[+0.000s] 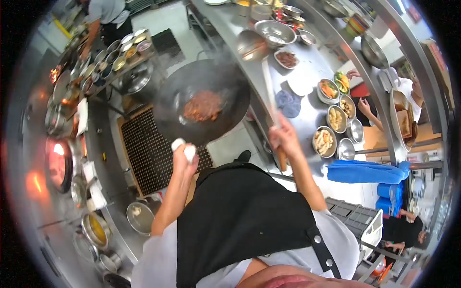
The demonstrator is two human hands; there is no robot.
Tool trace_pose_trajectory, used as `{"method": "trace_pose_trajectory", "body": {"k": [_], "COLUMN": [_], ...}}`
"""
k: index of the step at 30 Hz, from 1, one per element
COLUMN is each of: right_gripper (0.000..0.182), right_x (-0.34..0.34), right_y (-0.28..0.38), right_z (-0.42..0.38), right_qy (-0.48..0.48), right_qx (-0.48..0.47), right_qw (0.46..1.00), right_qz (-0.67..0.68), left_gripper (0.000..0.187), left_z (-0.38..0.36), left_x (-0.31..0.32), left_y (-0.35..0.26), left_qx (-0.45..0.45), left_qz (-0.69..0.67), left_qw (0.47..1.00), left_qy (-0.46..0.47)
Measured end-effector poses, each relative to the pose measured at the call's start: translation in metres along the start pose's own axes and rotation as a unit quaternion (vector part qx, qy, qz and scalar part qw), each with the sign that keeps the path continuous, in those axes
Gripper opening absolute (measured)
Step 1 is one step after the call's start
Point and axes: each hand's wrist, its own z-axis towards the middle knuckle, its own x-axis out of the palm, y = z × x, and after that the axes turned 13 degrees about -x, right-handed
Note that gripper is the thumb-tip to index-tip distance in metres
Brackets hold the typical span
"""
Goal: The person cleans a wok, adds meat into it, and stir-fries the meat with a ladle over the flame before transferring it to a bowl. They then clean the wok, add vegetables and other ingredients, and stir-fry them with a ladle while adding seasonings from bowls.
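The person stood in a black apron [240, 216] between the stove line and a long steel tabletop [307, 62], holding a big dark wok [201, 98] out in front over the rubber floor mat [149, 149]. The left hand [185, 156] was closed tight around a white cloth [184, 148] wrapped at the wok's near rim, fingers curled under. The wok carried a heap of reddish-brown food [202, 106] near its middle, with a little steam rising off the far edge.

The right hand [284, 136] was wrapped around the long handle of a ladle [252, 45], whose bowl hung above the tabletop, past the wok's far rim and just short of a large steel mixing bowl [275, 32]. A blue cloth [288, 103] lay on the tabletop just beside that arm.

Further along the tabletop sat small steel bowls of cut ingredients [331, 117], and beyond the pass another person's hand [354, 73] rested near them. On the stove side a burner glowed orange [57, 161], with a tray of seasoning pots [117, 55] further down, where a second person [108, 14] was working.
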Motion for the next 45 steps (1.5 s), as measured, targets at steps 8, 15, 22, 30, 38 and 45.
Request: {"method": "trace_pose_trajectory", "body": {"k": [8, 15, 22, 30, 38, 45], "right_gripper": [0.068, 0.064, 0.067, 0.053, 0.034, 0.05], "right_x": [0.089, 0.089, 0.09, 0.166, 0.053, -0.058], "right_y": [-0.002, -0.01, -0.025, -0.062, -0.087, -0.009], "right_z": [-0.041, 0.023, -0.002, -0.05, -0.063, -0.051], "right_qy": [0.084, 0.119, 0.049, 0.078, 0.115, 0.05], "right_qx": [0.06, 0.005, -0.109, 0.411, 0.38, 0.27], "right_qw": [0.99, 0.973, 0.955, 0.835, 0.843, 0.868], "right_qz": [-0.097, -0.198, -0.273, 0.358, 0.362, 0.414], "left_gripper": [0.007, 0.008, 0.009, 0.011, 0.011, 0.01], "left_z": [0.015, 0.013, -0.049, -0.017, -0.008, 0.01], "left_x": [0.007, 0.007, -0.021, -0.067, -0.038, 0.057], "left_y": [-0.016, -0.05, 0.011, -0.005, 0.028, 0.05], "left_qx": [0.042, -0.011, 0.132, 0.0, 0.0, -0.005], "left_qz": [0.025, 0.052, 0.1, 0.095, 0.109, 0.08], "left_qw": [0.998, 0.998, 0.982, 0.988, 0.983, 0.996], "left_qy": [-0.04, 0.016, -0.09, -0.12, -0.147, -0.042]}}
